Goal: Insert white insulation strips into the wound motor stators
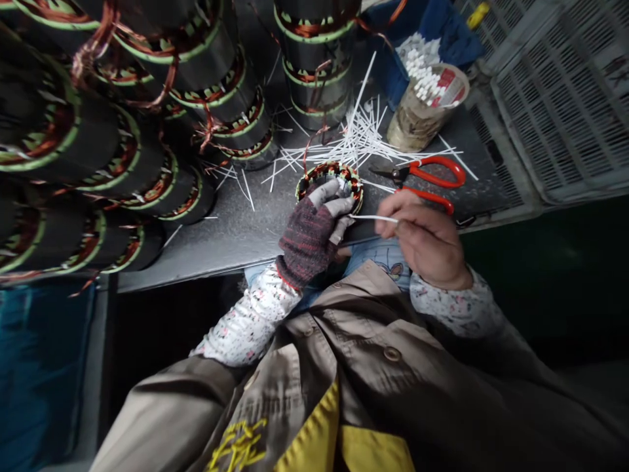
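Observation:
My left hand [314, 229], in a dark knitted glove with pale fingertips, rests over a motor stator [328, 172] with copper windings and a light green rim. Its fingers curl over the stator's near side and hold it at the table's front edge. Bare, my right hand [425, 236] pinches a thin white tie strip [376, 217]. That strip runs left to the gloved fingertips, and its far end is hidden there. Just beyond my right hand lie red-handled scissors [435, 174], blades pointing left.
Loose white strips [361, 141] lie in a heap behind the stator. Stacked stators [240, 118] fill the left, and another stack [317, 72] stands at the back. A round tub [425, 111] of white pieces, a blue bin [452, 33] and grey crates [565, 98] are at right.

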`<control>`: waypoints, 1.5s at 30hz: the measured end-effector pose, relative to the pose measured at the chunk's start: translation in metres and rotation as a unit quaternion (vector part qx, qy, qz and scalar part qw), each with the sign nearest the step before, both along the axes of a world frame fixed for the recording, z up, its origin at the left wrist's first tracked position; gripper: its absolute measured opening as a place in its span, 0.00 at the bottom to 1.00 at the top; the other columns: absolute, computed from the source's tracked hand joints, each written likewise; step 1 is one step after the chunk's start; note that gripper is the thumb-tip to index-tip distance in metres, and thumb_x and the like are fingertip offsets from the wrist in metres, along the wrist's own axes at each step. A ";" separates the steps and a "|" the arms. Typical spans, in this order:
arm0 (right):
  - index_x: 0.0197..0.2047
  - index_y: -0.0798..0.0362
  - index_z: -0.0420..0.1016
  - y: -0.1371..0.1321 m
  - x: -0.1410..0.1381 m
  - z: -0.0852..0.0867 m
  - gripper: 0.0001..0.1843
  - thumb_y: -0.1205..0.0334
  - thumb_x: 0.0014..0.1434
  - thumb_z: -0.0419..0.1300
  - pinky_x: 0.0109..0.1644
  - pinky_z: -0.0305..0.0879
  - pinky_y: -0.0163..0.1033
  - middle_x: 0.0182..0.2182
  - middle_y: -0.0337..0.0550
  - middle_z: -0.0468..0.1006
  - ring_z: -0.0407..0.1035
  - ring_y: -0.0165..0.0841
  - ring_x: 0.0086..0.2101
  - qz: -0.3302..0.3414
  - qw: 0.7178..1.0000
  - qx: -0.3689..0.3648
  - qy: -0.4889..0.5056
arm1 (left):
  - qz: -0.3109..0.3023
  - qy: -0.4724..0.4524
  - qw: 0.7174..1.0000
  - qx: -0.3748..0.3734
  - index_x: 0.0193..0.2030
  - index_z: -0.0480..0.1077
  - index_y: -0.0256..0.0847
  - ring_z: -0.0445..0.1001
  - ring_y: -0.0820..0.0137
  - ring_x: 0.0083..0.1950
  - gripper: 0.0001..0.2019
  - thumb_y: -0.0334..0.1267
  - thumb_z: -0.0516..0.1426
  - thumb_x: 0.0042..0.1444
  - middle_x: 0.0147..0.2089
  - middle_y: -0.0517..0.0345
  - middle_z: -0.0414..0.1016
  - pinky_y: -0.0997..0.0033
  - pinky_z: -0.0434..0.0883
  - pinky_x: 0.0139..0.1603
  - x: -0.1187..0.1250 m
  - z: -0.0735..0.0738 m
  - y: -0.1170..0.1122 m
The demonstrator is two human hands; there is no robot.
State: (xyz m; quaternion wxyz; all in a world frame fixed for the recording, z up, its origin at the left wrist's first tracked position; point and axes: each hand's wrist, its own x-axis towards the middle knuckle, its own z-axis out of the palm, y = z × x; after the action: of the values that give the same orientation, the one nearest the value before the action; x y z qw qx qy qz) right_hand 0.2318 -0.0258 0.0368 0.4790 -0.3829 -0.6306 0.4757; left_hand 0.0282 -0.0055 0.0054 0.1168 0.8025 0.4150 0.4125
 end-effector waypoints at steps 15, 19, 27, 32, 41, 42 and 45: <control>0.28 0.48 0.61 0.048 -0.052 0.005 0.21 0.43 0.66 0.53 0.35 0.70 0.41 0.24 0.37 0.67 0.67 0.32 0.27 -0.079 0.989 -0.042 0.122 | -0.009 0.193 0.980 0.040 0.48 0.74 0.41 0.79 0.57 0.54 0.10 0.42 0.59 0.64 0.48 0.49 0.81 0.42 0.69 0.70 -0.002 -0.006 0.000; 0.27 0.49 0.68 0.049 -0.008 -0.005 0.16 0.49 0.63 0.59 0.43 0.72 0.46 0.36 0.49 0.79 0.75 0.42 0.41 -0.101 0.962 0.201 -0.153 | 0.001 0.159 0.987 0.030 0.46 0.73 0.39 0.79 0.59 0.57 0.10 0.43 0.59 0.66 0.54 0.44 0.80 0.49 0.73 0.67 -0.018 0.002 -0.001; 0.63 0.61 0.71 0.084 0.094 -0.017 0.31 0.71 0.56 0.52 0.42 0.67 0.44 0.43 0.60 0.81 0.76 0.47 0.39 -0.043 0.680 0.145 -0.718 | 0.001 0.236 0.970 0.049 0.59 0.71 0.34 0.74 0.50 0.63 0.24 0.49 0.62 0.63 0.62 0.38 0.74 0.44 0.72 0.65 -0.015 0.009 0.004; 0.64 0.55 0.71 0.084 0.070 -0.007 0.27 0.62 0.62 0.53 0.38 0.65 0.43 0.40 0.55 0.83 0.76 0.45 0.37 -0.047 0.700 0.128 -0.701 | 0.002 0.278 0.959 0.060 0.48 0.76 0.36 0.77 0.52 0.52 0.20 0.53 0.60 0.63 0.48 0.43 0.80 0.45 0.73 0.59 -0.018 0.010 0.007; 0.59 0.57 0.75 0.075 0.011 -0.002 0.25 0.55 0.64 0.54 0.46 0.68 0.46 0.44 0.57 0.84 0.77 0.48 0.44 -0.033 0.743 0.133 -0.655 | -0.010 0.260 0.961 0.090 0.45 0.76 0.36 0.77 0.50 0.57 0.19 0.53 0.62 0.62 0.48 0.45 0.81 0.46 0.73 0.60 -0.027 0.009 0.010; 0.60 0.56 0.75 0.074 0.011 0.000 0.25 0.55 0.65 0.53 0.45 0.67 0.45 0.43 0.55 0.84 0.77 0.47 0.42 -0.032 0.742 0.117 -0.659 | -0.009 0.259 0.962 0.086 0.45 0.76 0.36 0.76 0.50 0.59 0.19 0.53 0.62 0.62 0.48 0.45 0.81 0.46 0.73 0.60 -0.027 0.009 0.010; 0.61 0.55 0.75 0.070 0.027 0.002 0.25 0.55 0.64 0.53 0.43 0.66 0.44 0.43 0.53 0.84 0.77 0.46 0.41 -0.021 0.760 0.134 -0.636 | -0.009 0.261 0.962 0.075 0.46 0.76 0.36 0.75 0.49 0.61 0.20 0.53 0.63 0.61 0.49 0.45 0.81 0.45 0.72 0.63 -0.027 0.008 0.009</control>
State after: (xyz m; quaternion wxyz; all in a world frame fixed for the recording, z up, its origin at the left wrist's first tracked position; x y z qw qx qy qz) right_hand 0.2585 0.0446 0.0383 0.0241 -0.5425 -0.8394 0.0232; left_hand 0.0009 0.0039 0.0137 -0.0520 0.8923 0.3920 0.2177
